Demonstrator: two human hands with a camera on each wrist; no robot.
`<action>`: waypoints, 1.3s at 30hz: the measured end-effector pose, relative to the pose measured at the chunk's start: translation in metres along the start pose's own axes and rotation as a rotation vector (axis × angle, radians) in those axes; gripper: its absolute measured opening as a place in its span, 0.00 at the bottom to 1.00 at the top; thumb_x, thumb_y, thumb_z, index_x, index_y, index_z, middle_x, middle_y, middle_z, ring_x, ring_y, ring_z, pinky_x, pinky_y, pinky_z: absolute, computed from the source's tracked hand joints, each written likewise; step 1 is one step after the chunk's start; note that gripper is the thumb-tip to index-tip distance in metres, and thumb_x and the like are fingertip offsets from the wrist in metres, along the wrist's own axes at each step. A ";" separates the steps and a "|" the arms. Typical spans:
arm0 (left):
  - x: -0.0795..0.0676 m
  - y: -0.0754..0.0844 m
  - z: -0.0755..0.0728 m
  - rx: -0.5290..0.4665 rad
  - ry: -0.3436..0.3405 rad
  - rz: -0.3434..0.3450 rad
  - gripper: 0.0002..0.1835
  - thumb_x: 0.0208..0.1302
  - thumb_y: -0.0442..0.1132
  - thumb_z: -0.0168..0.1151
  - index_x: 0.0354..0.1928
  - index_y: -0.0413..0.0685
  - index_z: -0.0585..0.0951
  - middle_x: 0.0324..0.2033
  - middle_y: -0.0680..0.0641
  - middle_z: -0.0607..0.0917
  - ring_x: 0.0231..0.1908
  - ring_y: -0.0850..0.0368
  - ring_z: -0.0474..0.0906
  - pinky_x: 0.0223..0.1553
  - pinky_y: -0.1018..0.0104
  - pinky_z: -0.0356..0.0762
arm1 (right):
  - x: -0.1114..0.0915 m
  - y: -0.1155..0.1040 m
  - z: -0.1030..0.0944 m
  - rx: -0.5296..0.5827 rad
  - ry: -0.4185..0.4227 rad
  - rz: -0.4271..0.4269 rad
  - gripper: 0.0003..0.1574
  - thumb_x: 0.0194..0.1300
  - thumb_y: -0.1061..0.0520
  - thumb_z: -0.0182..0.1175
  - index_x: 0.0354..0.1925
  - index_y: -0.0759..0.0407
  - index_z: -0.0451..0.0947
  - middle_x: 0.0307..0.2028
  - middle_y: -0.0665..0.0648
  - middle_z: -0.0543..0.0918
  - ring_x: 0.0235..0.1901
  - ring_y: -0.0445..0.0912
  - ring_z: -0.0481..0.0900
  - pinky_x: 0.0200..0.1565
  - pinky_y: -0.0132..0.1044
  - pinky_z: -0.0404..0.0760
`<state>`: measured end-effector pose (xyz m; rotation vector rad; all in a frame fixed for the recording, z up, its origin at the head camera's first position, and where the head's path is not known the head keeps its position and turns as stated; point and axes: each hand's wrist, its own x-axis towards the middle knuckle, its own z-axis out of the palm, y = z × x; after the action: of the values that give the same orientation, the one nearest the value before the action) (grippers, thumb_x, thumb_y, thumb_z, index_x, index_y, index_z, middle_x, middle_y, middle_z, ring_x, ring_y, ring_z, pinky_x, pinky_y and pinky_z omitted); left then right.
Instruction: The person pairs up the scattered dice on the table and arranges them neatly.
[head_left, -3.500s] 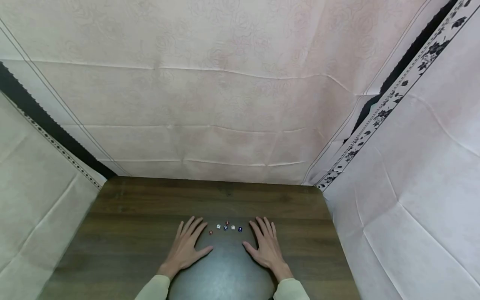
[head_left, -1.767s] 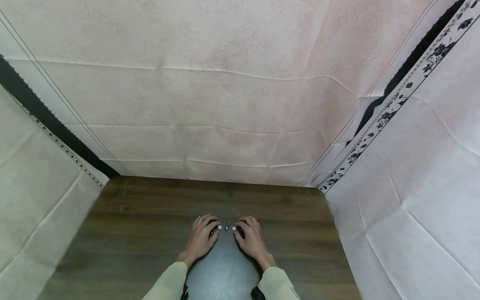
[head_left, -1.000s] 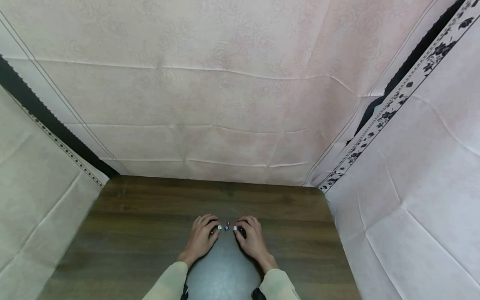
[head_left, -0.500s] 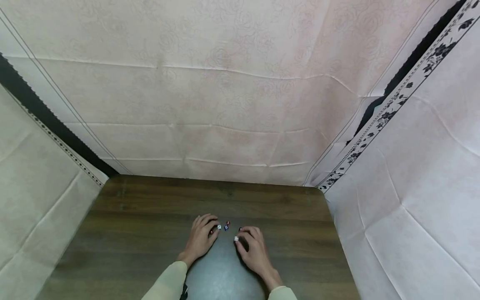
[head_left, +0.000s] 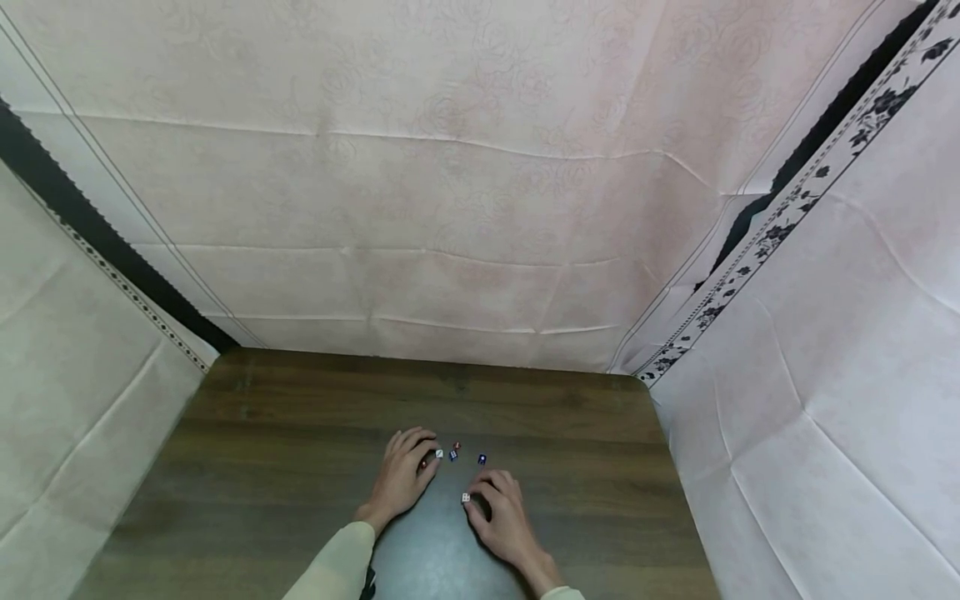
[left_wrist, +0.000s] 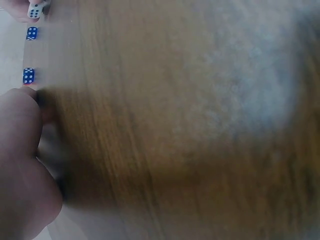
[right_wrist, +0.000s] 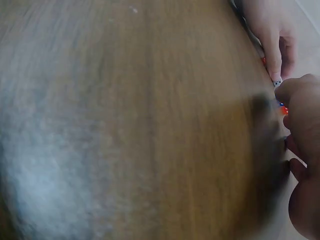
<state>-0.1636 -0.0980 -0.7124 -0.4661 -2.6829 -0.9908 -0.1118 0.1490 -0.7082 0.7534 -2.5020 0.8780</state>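
In the head view my right hand (head_left: 504, 515) pinches a white die (head_left: 466, 497) between thumb and finger, near the middle of the wooden table. The left wrist view also shows that white die (left_wrist: 34, 11) at the right fingertips. My left hand (head_left: 403, 477) holds its thumb and finger at a second white die (head_left: 438, 454). Inside the left hand's curve lies a red die (head_left: 423, 464), partly shaded. Between the hands sit a blue die (head_left: 453, 455) and a red die (head_left: 457, 446) close together. Just beyond the right fingers lies another blue die (head_left: 482, 459).
The dark wooden table (head_left: 300, 400) has a pale glare patch between the forearms. Light patterned cloth (head_left: 465, 200) hangs behind its far edge, and white cloth (head_left: 840, 400) covers the right side. More cloth (head_left: 82, 383) borders the left.
My right hand has drawn its white die toward the body and slightly left, uncovering the blue die beyond it. Both hands came inward from lying spread; the left has since stayed put.
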 end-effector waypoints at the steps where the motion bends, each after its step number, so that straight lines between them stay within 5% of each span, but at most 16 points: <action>1: 0.000 0.000 0.000 0.002 -0.002 0.000 0.10 0.76 0.41 0.77 0.55 0.52 0.91 0.64 0.43 0.89 0.74 0.35 0.79 0.80 0.22 0.65 | -0.001 0.000 0.000 -0.004 -0.001 -0.001 0.12 0.64 0.59 0.84 0.42 0.50 0.91 0.49 0.49 0.88 0.53 0.45 0.83 0.55 0.46 0.79; 29: 0.003 0.004 -0.005 -0.121 0.013 -0.062 0.08 0.75 0.38 0.78 0.51 0.48 0.93 0.64 0.40 0.89 0.71 0.34 0.80 0.78 0.23 0.66 | -0.005 0.001 0.005 -0.017 -0.040 0.058 0.11 0.65 0.54 0.83 0.43 0.45 0.91 0.52 0.48 0.86 0.56 0.45 0.81 0.58 0.47 0.79; 39: -0.021 0.030 -0.017 -0.111 0.120 0.018 0.09 0.69 0.36 0.82 0.48 0.47 0.94 0.61 0.41 0.91 0.67 0.36 0.82 0.69 0.26 0.73 | -0.007 0.003 0.008 -0.047 0.002 0.028 0.13 0.61 0.55 0.84 0.41 0.46 0.90 0.51 0.49 0.86 0.56 0.45 0.81 0.56 0.48 0.79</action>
<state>-0.1307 -0.0924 -0.6893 -0.4373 -2.5232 -1.1300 -0.1095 0.1482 -0.7187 0.7037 -2.5279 0.8262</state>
